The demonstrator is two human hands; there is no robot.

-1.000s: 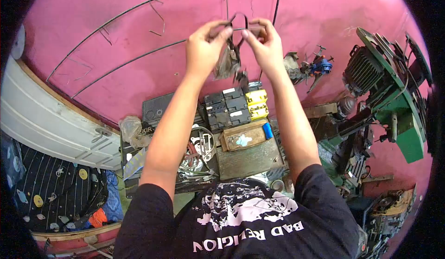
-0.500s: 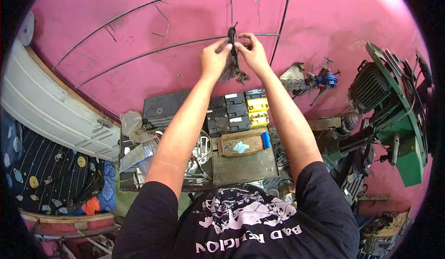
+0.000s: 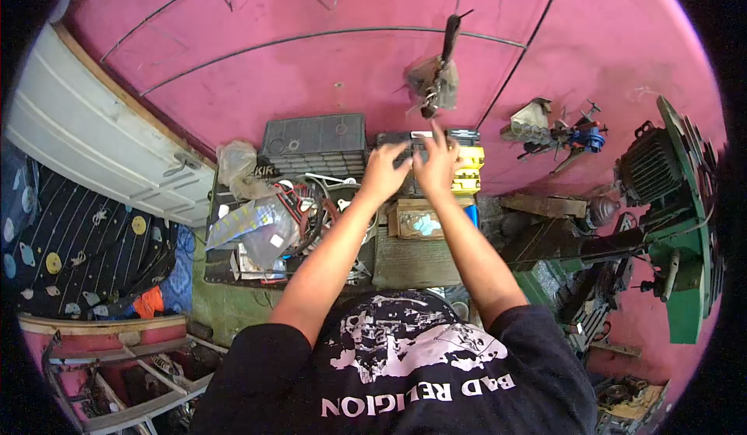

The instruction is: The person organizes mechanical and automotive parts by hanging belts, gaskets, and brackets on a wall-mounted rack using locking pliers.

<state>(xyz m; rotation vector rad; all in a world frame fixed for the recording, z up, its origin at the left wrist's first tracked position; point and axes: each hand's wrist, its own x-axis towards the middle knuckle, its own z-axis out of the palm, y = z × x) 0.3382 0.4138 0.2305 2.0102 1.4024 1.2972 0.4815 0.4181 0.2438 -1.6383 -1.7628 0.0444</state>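
A dark strip with a plastic bag [image 3: 436, 81] bunched around its lower part hangs from the metal rod frame [image 3: 342, 35] on the pink wall. Below it, both hands are apart from the hanging bundle. My left hand [image 3: 387, 172] is open, its fingers bent and slightly blurred, with nothing seen in it. Beside it, my right hand [image 3: 436, 164] is open too, fingers apart and empty. Behind the hands stand black battery boxes [image 3: 393, 138] and yellow ones [image 3: 468, 169], partly hidden by the right hand.
Under my arms is a wooden tray [image 3: 406, 223] holding a light blue piece. Large dark batteries [image 3: 313, 135] stand back left, near a plastic bag with cables [image 3: 268, 229]. A green machine with a motor [image 3: 675, 225] is at right, and a white door [image 3: 93, 131] at left.
Both hands have let go of the dark strip and come down toward the batteries. The bundle now hangs on its own from the frame. The view has shifted left and down.
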